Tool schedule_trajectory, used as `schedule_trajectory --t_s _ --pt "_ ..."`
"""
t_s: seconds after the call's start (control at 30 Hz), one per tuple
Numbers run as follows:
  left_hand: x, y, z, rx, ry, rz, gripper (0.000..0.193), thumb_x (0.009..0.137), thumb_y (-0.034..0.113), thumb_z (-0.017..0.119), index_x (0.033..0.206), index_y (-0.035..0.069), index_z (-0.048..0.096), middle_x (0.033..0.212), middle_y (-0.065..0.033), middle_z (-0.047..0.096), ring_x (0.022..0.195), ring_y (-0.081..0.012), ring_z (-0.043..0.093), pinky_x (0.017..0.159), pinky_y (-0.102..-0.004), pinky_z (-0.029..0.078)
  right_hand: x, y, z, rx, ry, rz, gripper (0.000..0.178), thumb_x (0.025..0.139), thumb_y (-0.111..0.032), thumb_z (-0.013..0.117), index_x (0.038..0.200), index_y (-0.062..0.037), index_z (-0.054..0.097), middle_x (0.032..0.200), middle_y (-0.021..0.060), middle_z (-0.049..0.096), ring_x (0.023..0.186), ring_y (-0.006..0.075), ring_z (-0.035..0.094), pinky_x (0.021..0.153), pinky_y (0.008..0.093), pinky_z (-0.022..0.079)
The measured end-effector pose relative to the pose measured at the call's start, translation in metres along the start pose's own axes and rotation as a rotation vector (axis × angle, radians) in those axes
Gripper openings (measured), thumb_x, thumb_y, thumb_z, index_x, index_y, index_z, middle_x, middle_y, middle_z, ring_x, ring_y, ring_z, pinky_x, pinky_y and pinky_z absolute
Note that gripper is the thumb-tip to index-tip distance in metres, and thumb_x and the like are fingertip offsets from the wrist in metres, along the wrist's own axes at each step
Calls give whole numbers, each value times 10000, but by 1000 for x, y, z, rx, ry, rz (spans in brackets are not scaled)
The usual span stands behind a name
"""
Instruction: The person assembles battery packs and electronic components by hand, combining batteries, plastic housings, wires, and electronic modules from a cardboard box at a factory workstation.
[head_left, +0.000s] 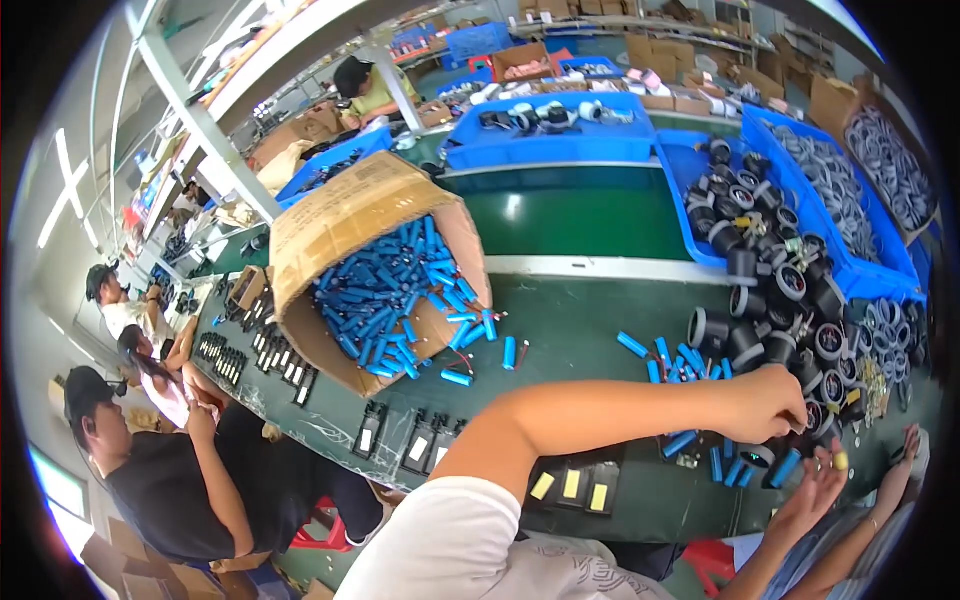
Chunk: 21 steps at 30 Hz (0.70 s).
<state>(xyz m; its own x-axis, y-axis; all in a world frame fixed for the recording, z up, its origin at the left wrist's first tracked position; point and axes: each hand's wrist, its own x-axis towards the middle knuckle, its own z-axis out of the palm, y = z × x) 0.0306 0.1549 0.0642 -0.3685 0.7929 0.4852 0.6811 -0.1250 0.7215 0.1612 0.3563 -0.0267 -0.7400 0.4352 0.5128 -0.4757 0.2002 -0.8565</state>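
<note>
My left arm, in a white sleeve, reaches across to the right. My left hand [765, 405] is closed with its fingers curled downward over a heap of black round housings with grey rims [745, 340]; anything inside the fingers is hidden. Just below it sits a black housing with a round lens-like face [757, 456]. Near the table's right front edge my right hand [812, 497] is raised, palm up, fingers apart. A small yellow bit [840, 461] shows at a fingertip, worn or held I cannot tell. Blue cylindrical battery cells [680, 443] lie left of the hands.
A tilted cardboard box [340, 200] spills blue cells onto the green table. Flat black cases with pale labels [572, 487] lie along the front edge. Blue trays [550, 145] hold parts behind. Another person's hand [905, 455] is at far right; co-workers [160, 470] sit left.
</note>
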Motion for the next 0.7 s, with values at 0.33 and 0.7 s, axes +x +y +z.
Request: schedule_trajectory --t_s 0.33,0.7 --pt "-42 57 -73 -1 265 8 237 713 -8 641 950 -24 651 840 -154 622 775 -279 614 679 -357 488 -4 -15 161 794 -467 367 982 680 -342 753 1446 -62 205 1461 115 301 1361 317 286 1084 517 278" --pt "-99 39 -122 -506 428 -275 222 839 -83 561 1054 -79 616 930 -112 655 849 -157 655 782 -288 549 22 -2 223 976 -844 723 767 761 -453 680 1309 10 410 1192 194 560 1037 344 596 821 475 533"
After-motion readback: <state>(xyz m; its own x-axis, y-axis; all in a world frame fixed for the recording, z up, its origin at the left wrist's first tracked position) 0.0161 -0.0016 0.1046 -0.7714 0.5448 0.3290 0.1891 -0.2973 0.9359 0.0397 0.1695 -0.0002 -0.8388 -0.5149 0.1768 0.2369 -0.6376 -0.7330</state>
